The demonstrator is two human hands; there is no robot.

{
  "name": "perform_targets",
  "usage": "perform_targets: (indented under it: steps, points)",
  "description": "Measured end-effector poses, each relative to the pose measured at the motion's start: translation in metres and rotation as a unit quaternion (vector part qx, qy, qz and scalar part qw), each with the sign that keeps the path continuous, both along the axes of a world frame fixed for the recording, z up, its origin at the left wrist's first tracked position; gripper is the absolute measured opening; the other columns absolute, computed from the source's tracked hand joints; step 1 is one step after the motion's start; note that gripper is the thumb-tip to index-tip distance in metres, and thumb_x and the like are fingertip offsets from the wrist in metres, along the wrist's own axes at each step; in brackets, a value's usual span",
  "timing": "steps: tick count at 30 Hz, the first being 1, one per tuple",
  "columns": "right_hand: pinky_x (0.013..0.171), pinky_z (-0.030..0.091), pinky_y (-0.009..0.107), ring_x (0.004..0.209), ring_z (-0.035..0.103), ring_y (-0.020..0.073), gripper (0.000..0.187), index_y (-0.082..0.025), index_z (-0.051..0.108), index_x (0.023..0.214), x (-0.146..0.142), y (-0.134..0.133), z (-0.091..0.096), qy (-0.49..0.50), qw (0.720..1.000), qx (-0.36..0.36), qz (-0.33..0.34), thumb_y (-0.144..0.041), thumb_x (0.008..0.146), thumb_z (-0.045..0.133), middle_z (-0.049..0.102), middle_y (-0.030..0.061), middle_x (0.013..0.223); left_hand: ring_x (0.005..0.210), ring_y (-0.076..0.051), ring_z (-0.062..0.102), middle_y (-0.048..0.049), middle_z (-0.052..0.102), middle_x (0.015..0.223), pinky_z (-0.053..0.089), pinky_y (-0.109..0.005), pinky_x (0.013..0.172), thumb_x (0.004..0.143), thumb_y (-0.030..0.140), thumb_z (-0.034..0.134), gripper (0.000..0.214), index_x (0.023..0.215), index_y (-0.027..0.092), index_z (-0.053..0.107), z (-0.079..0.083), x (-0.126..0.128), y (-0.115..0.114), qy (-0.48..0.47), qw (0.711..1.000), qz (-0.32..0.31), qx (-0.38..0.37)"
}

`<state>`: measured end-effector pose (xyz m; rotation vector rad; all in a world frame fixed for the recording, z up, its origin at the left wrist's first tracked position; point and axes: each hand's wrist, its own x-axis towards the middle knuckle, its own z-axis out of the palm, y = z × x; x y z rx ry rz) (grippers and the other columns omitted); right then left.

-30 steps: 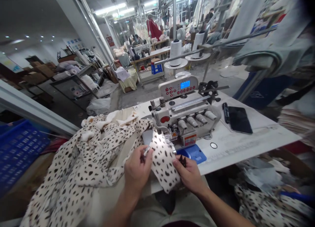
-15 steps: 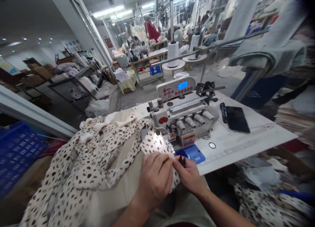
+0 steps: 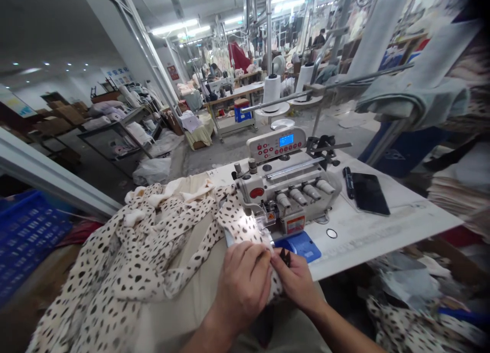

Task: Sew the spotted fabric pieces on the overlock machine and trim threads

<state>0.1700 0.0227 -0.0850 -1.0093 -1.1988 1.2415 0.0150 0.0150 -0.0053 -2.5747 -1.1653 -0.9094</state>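
Note:
A cream fabric with black spots (image 3: 153,251) lies bunched over the left of the white table, one end reaching under the lit needle area of the overlock sewing machine (image 3: 287,189). My left hand (image 3: 245,284) is closed on the fabric's near edge just in front of the machine. My right hand (image 3: 294,279) touches it, pinching the same edge, with small black thread snips (image 3: 285,256) sticking up between its fingers.
A black phone (image 3: 369,193) lies on the white table (image 3: 383,225) right of the machine, near a small ring (image 3: 331,233). A blue crate (image 3: 26,240) stands at the left. More spotted fabric (image 3: 413,322) is heaped at lower right. Thread cones (image 3: 271,90) stand behind.
My left hand has moved right across the fabric until it meets my right hand; both now hold the same edge close to the machine.

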Motion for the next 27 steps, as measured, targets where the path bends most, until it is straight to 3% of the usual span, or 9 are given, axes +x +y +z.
perform_targets:
  steps: [27]
  points:
    - [0.065,0.046,0.027,0.065,0.052,0.0163,0.04,-0.017,0.065,0.075,-0.0023,0.0007,-0.0031,0.003,1.0,0.004,-0.011,-0.052,0.094,0.059,0.06,0.0016,0.069,0.109,-0.027,0.058,-0.0111,0.068,0.116,0.045,-0.046,0.097,0.09,0.014,0.061,0.029,0.118,0.014,0.065,-0.0038,-0.0008,0.001,-0.001,1.0,-0.009,-0.007]
